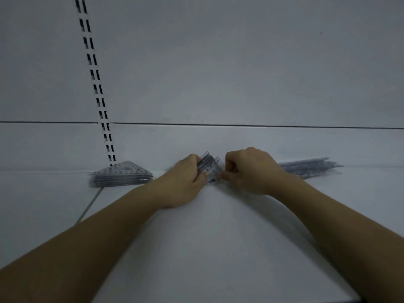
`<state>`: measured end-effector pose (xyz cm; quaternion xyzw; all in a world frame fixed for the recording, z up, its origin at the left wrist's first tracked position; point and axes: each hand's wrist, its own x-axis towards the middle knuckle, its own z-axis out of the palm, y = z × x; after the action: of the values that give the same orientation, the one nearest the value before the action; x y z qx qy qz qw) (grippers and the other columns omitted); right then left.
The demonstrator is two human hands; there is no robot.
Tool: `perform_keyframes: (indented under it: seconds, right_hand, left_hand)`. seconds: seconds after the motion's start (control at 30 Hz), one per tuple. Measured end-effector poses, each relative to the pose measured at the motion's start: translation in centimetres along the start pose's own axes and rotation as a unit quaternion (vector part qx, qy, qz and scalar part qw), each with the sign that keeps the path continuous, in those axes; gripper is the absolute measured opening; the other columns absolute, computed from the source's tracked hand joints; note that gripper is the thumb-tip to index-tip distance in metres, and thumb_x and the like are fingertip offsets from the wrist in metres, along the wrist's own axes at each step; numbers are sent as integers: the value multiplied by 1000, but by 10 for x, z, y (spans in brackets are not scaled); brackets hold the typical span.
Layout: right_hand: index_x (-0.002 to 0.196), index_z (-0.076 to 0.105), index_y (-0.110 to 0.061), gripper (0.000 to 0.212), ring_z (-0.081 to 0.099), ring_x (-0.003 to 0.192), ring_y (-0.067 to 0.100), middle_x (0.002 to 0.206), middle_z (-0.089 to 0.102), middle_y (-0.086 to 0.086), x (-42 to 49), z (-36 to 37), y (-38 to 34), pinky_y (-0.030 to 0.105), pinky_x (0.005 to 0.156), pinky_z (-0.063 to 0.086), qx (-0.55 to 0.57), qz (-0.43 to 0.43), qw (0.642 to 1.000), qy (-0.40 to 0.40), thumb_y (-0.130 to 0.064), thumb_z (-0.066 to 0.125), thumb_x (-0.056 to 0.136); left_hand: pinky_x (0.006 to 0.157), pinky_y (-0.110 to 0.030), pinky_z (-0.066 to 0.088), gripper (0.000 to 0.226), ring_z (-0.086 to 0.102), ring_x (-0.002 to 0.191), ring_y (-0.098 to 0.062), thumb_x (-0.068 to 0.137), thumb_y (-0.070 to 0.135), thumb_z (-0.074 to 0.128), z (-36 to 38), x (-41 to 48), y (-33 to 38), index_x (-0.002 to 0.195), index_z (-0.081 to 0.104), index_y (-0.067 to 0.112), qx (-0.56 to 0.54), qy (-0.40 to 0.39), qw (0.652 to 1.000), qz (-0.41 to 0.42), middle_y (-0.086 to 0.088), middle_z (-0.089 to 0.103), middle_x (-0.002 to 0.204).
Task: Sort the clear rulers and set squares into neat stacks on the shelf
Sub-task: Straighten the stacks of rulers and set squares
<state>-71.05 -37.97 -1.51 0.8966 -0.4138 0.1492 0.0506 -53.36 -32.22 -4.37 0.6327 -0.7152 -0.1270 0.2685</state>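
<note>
At the centre of the frame we see the left hand [185, 182] curled round a small bundle of clear rulers [205, 161], held tilted with its far end raised toward the back panel [240, 62]. Just beside it, the right hand [249, 171] has its fingers folded in and pinches the front ruler [213, 172] between thumb and fingertip. That ruler is see-through plastic with dark printed digits; we can read a 2 and a 3. The bundle shows as dark stacked edges, and we cannot count its pieces, since the fingers cover its lower part.

Both hands sit low over the white shelf [207, 237], near its back edge. To the left of the frame lies a stack of set squares [122, 174], clear triangles laid flat one on another, motion-blurred at the edges. To the right, partly behind the right wrist, a pile of rulers [310, 168] lies flat and fanned loosely; its near end is hidden and its markings are too smeared to read.

A slotted rail [94, 68] climbs the back panel at upper left. Both forearms are cut off by the bottom of the frame.
</note>
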Motion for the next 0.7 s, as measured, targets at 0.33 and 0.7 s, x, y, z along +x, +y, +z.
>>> perform_keyframes:
  seconds: [0.33, 0.7]
  right_hand:
    - [84, 50, -20, 38, 51, 74, 24, 75, 52, -1, -3, 0, -17, 30, 61, 32, -77, -15, 997, -26, -58, 47, 91]
    - [131, 32, -9, 37, 53, 90, 23, 115, 57, 15, -5, 24, -30, 32, 74, 39, 193, 11, 970, -145, -15, 45, 97]
  left_hand:
    - [75, -30, 35, 34, 45, 95, -19, 93, 43, 51, 8, 6, -9, 107, 38, 15, 63, 1, 998, 26, -8, 52, 110]
    - [84, -39, 43, 33, 49, 101, -26, 94, 44, 49, -2, 6, -14, 107, 38, 16, 75, -49, 996, 9, -11, 50, 112]
